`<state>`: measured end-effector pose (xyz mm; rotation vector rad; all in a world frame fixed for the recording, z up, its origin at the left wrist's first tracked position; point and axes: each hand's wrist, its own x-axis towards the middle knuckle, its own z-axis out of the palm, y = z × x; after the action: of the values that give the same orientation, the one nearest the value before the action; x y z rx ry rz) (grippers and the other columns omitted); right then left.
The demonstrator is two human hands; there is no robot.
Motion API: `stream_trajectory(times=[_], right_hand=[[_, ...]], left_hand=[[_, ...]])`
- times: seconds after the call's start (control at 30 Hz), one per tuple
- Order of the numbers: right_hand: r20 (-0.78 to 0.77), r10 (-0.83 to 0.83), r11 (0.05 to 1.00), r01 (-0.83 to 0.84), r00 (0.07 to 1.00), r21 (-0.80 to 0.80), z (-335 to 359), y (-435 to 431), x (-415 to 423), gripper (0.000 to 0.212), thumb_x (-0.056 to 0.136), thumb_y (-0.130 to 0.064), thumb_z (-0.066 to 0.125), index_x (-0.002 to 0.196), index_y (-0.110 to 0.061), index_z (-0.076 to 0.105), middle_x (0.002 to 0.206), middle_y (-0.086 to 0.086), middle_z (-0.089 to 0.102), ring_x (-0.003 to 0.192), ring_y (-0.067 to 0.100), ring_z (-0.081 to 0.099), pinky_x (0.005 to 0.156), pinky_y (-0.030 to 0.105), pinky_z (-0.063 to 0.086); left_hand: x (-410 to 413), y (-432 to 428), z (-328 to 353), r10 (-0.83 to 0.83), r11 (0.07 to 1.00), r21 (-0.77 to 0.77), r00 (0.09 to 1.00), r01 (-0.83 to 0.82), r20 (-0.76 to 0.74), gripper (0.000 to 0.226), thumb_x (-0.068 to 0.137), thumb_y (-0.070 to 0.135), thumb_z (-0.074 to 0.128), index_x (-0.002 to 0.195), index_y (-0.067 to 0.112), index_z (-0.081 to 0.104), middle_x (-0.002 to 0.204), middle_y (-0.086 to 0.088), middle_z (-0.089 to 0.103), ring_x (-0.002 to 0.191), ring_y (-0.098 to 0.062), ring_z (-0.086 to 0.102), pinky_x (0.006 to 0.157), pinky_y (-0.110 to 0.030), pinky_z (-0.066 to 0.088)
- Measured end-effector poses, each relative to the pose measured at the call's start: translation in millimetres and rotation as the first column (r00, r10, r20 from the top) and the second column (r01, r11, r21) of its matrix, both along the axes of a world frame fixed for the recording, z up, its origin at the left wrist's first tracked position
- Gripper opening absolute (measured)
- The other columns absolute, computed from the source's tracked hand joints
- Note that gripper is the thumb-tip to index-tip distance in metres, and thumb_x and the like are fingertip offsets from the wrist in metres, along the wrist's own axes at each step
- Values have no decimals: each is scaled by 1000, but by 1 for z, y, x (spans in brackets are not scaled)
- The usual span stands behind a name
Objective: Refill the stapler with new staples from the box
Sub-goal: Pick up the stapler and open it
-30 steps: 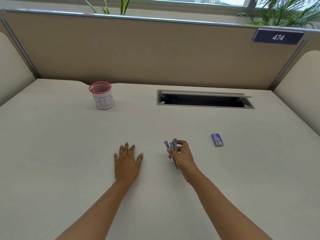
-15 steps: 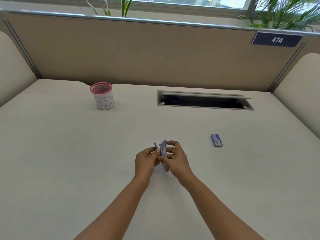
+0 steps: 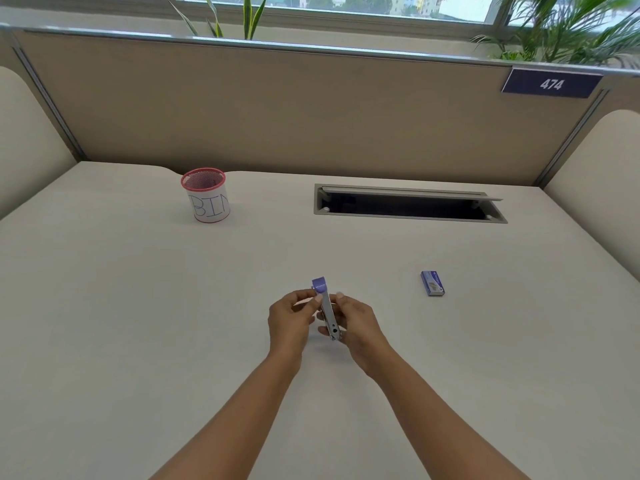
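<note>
You're early in the refill: your left hand [image 3: 294, 315] and right hand [image 3: 356, 320] both pinch the small purple-and-metal stapler [image 3: 327, 311] just above the desk [image 3: 138, 306], its purple top looks swung up, while the blue staple box [image 3: 432, 283] lies shut and untouched to the right, so loading remains.

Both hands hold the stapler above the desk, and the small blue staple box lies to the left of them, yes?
Not quite. Both hands, left hand and right hand, hold the stapler, but the head view shows the staple box lying to their right.
</note>
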<state>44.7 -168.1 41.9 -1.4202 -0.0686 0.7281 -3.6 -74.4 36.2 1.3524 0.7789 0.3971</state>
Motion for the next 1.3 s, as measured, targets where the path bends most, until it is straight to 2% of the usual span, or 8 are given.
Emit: stream_trajectory(times=[0.13,0.33,0.47,0.6,0.87,1.07,1.2,1.3], right_hand=[[105,57,997,-52,993,-52,-1,2,-1,28,91,-28,56,113,-12,64,100,4,65,85,13,62,64,19,50],[48,34,999,-36,998,34,-2,4,-1,18,95,-23,48,98,-13,63,95,3,64,86,12,61,68,16,52],[39,29,998,-31,999,60,-3,8,-3,20,94,-23,50,102,-8,62,82,3,64,78,13,60,71,23,49],[77,24,999,-27,997,40,0,14,-10,21,93,-26,51,97,-12,66,84,2,68,75,10,63,64,19,46],[111,53,998,-49,992,-40,4,11,-14,32,90,-19,56,120,-24,44,105,-2,60,80,15,62,83,40,54],[280,135,983,-93,951,-156,4,10,-18,49,80,-7,64,122,-26,49,109,1,59,77,15,63,78,30,54],[249,93,994,-76,964,-74,6,12,-18,30,87,-12,59,96,-40,58,107,8,63,83,18,69,90,34,54],[166,105,993,-113,981,41,4,12,-18,26,93,-12,50,114,-21,63,99,5,68,82,9,68,83,23,55]], left_hand=[[-1,-3,0,-8,1000,-2,999,8,37,18,85,6,61,101,10,69,99,-4,70,91,-18,67,76,-23,53],[-1,-4,-1,98,995,-5,995,-98,34,20,78,10,70,92,18,59,98,0,63,82,-13,62,75,-28,50],[-1,-11,0,45,987,-157,996,-33,74,21,90,24,56,103,9,62,102,-8,66,92,-21,64,74,-31,55],[3,-17,1,21,990,-144,997,-10,79,22,92,27,53,97,10,65,97,-9,70,92,-24,66,80,-36,52],[3,-3,5,190,974,-124,982,-188,-1,23,77,24,73,88,4,68,71,-2,66,65,-15,61,58,-23,45],[2,0,10,184,979,-87,983,-182,9,25,75,29,74,77,5,69,67,-5,66,59,-17,60,45,-22,45],[1,-4,7,174,980,-108,982,-165,76,12,86,23,63,86,13,68,83,-6,69,74,-21,62,55,-27,50],[2,-7,5,176,974,-152,983,-166,51,20,87,26,61,103,15,57,91,-1,66,83,-18,63,69,-31,52]])
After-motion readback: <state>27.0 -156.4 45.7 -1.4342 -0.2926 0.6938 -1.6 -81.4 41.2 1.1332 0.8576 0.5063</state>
